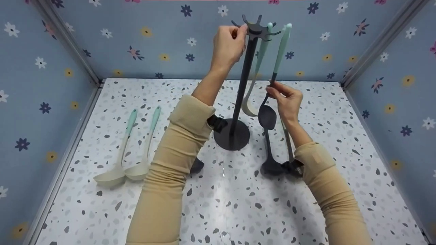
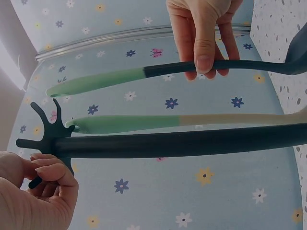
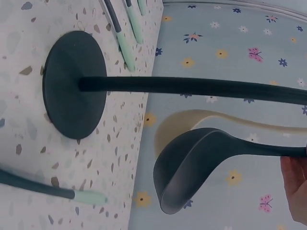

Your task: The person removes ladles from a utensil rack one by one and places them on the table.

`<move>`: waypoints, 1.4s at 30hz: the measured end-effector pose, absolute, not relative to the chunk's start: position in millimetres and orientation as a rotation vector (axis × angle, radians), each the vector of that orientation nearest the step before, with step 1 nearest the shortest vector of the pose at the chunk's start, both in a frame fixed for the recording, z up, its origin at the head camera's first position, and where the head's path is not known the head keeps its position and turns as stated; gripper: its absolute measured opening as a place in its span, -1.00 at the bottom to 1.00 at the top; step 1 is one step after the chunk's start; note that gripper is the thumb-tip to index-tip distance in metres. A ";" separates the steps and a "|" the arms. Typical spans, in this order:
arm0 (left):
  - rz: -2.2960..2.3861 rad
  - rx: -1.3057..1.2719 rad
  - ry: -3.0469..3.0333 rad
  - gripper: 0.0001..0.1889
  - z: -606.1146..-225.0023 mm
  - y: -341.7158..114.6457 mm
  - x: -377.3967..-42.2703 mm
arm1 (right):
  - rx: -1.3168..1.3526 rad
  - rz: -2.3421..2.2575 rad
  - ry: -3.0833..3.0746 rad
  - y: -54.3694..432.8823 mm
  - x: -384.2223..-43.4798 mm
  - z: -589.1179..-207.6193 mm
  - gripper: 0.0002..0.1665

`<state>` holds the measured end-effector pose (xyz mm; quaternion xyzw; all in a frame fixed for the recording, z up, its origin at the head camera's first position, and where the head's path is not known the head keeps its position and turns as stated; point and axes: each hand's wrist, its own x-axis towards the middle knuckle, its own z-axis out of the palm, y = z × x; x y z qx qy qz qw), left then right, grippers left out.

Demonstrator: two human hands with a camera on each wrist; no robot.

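Observation:
A black utensil rack (image 1: 242,80) with a round base and a crown of hooks stands upright on the table. My left hand (image 1: 229,46) pinches one hook at its top, fingers curled in the left wrist view. In my right hand (image 1: 287,98), the dark shaft of a black ladle (image 3: 192,167) with a mint-green handle is pinched between thumb and fingers. The handle's tip is raised near the hooks on the right, apart from them in the left wrist view. Behind the rack hangs a cream ladle (image 1: 250,107), its green handle (image 2: 124,123) at a hook.
Two cream ladles (image 1: 110,177) with green handles lie at the left of the table. A dark utensil (image 1: 197,166) is mostly hidden behind the left sleeve. Two more dark utensils (image 1: 271,166) lie at the right, partly covered by the right arm. Flowered walls (image 1: 190,64) enclose the table.

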<state>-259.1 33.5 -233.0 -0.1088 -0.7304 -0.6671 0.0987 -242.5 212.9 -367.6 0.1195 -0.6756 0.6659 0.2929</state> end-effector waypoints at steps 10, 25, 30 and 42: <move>-1.886 -0.347 -2.172 -0.64 -232.2 32.8 -259.9 | 0.218 1.547 -1.928 245.2 -230.2 -357.6 -0.79; -1.927 -0.345 -2.169 -0.66 -232.2 32.1 -258.9 | -0.237 1.259 -2.303 320.6 -238.8 -401.4 -0.70; -1.922 -0.348 -2.173 -0.66 -231.8 32.5 -258.5 | -0.312 1.352 -2.346 353.6 -242.4 -431.3 -0.70; -1.891 -0.353 -2.192 -0.61 -229.8 32.9 -258.5 | -0.421 1.061 -2.693 369.6 -219.3 -444.2 -0.71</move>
